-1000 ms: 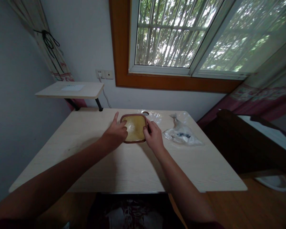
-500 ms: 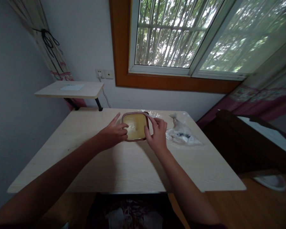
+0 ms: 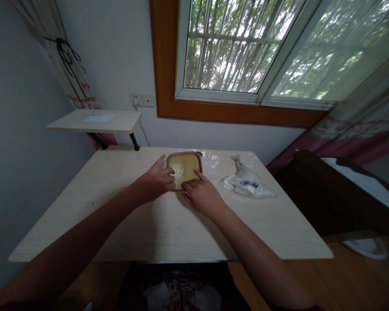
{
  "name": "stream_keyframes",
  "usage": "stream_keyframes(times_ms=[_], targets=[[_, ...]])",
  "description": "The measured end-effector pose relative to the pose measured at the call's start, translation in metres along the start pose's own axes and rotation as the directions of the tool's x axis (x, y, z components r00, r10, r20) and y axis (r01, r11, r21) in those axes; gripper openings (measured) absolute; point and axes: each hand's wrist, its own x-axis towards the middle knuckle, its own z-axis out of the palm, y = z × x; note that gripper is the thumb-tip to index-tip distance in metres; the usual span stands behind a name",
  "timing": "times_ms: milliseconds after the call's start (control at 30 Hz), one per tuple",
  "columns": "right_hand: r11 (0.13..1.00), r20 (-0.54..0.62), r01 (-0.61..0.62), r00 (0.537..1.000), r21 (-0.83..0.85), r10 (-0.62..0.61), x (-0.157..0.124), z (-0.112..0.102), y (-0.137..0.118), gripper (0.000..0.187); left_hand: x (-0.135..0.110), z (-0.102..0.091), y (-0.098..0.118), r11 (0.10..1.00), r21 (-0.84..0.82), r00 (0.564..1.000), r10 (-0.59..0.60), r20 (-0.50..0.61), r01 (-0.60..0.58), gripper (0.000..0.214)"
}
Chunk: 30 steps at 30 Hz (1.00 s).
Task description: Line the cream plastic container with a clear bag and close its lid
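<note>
A square container (image 3: 185,165) with a yellowish lid and a brown rim lies flat at the far middle of a pale wooden table (image 3: 168,229). My left hand (image 3: 155,182) rests against the container's left edge, fingers spread and the forefinger stretched out. My right hand (image 3: 202,196) lies over the near edge, its fingers flat and the forefinger on the lid. Neither hand lifts the container.
A crumpled clear plastic bag (image 3: 246,183) lies on the table to the right of the container. A small raised shelf (image 3: 94,121) stands at the back left corner under a wall socket (image 3: 141,100). Dark furniture (image 3: 327,194) flanks the table's right side.
My right hand has moved from the container's right edge round to its near edge and laid its fingers flat. My left hand has stayed at the left edge.
</note>
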Motion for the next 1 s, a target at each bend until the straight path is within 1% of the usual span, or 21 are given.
stream_keyframes(times_ms=[100,300,433,533,733,867,1000], targets=[[0.998,0.017,-0.021,1.000,-0.053,0.022,0.001,0.001,0.001,0.009,0.000,0.000,0.000,1.000,0.015,1.000,0.000,0.012,0.000,0.015],[0.992,0.013,-0.045,0.999,-0.121,0.047,0.004,0.005,0.000,0.013,0.002,-0.002,0.003,1.000,0.017,1.000,-0.016,0.021,0.015,0.015],[0.985,-0.027,-0.067,0.998,-0.157,0.064,0.004,0.004,0.000,0.016,0.005,-0.003,0.004,1.000,0.014,1.000,-0.017,0.012,0.017,0.016],[0.980,-0.057,-0.079,0.996,-0.184,0.070,0.003,0.001,0.003,0.017,0.006,-0.002,0.003,1.000,-0.021,1.000,-0.001,0.016,0.001,0.015],[0.979,-0.042,-0.079,0.997,-0.190,0.072,0.003,0.001,0.012,0.021,0.012,0.000,0.005,0.998,-0.048,0.998,0.052,0.047,-0.049,0.015],[0.982,-0.094,-0.086,0.993,-0.168,0.071,0.006,0.000,0.017,0.026,0.013,-0.001,0.007,0.998,-0.047,0.997,0.055,0.047,-0.053,0.016],[0.977,-0.128,-0.105,0.988,-0.186,0.081,0.006,-0.002,0.018,0.031,0.010,-0.001,0.006,0.998,-0.037,0.997,0.043,0.068,-0.040,0.016]])
